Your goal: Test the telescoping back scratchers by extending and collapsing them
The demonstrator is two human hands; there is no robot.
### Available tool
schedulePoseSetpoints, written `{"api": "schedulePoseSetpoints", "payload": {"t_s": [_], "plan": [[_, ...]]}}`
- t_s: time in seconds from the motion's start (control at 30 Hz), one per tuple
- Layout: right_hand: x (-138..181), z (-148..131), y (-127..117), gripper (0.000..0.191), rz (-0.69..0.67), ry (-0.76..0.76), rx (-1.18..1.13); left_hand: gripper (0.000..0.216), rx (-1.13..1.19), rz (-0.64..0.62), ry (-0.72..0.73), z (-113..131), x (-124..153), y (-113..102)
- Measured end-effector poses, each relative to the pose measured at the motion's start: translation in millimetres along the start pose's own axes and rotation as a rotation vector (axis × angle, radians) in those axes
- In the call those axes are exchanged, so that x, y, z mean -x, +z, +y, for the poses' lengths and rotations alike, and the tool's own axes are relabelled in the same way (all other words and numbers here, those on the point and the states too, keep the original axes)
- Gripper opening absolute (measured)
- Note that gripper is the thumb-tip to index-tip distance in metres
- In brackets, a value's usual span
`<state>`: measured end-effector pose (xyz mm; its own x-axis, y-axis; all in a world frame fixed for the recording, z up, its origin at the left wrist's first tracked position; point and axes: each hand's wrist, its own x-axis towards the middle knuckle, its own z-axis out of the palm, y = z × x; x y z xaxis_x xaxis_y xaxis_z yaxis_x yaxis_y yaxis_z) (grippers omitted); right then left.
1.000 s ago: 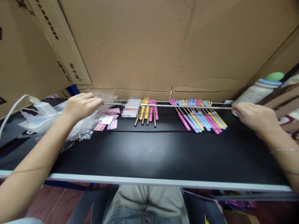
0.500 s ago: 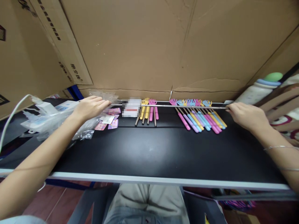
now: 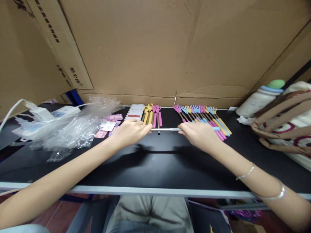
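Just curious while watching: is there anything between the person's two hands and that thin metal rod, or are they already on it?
Nothing visible stands between. The left hand and the right hand each grip one end of the metal rod, which shows bare between them, above the black table, just in front of the coloured back scratchers.

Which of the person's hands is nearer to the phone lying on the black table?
The left hand. It sits just in front of the phone, gripping one end of the metal rod. The right hand holds the rod's other end, farther right, by the row of colourful scratchers.
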<state>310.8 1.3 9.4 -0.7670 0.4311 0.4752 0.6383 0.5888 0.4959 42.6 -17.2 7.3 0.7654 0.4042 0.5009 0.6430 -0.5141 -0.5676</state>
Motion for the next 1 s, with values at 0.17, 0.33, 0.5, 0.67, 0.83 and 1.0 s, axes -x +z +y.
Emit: {"api": "schedulePoseSetpoints", "payload": {"t_s": [0.17, 0.33, 0.5, 0.67, 0.83, 1.0], "plan": [[-9.7, -27.4, -0.6, 0.031, -0.004, -0.015, 0.007, 0.016, 0.062, 0.013, -0.004, 19.0, -9.4, -2.4], [-13.0, -31.9, -7.1, 0.032, 0.019, 0.002, -0.008, 0.015, 0.055, 0.032, -0.002, 17.9, -14.3, -9.2], [-6.2, -17.6, -18.2, 0.032, 0.038, -0.032, 0.016, 0.021, 0.026, 0.102, 0.033, 2.6, -8.5, -18.5], [22.1, 32.1, -9.5, 0.031, 0.061, 0.012, 0.129, 0.026, -0.075, 0.037, -0.013, -41.2, 20.3, -16.8], [49.9, 83.8, 0.1, 0.037, 0.095, -0.011, 0.234, 0.031, -0.162, -0.067, -0.035, -79.4, 47.9, -14.5], [65.7, 119.4, 5.1, 0.04, -0.072, 0.171, 0.297, 0.028, -0.321, -0.002, -0.022, -104.1, 64.7, -12.3]]}}
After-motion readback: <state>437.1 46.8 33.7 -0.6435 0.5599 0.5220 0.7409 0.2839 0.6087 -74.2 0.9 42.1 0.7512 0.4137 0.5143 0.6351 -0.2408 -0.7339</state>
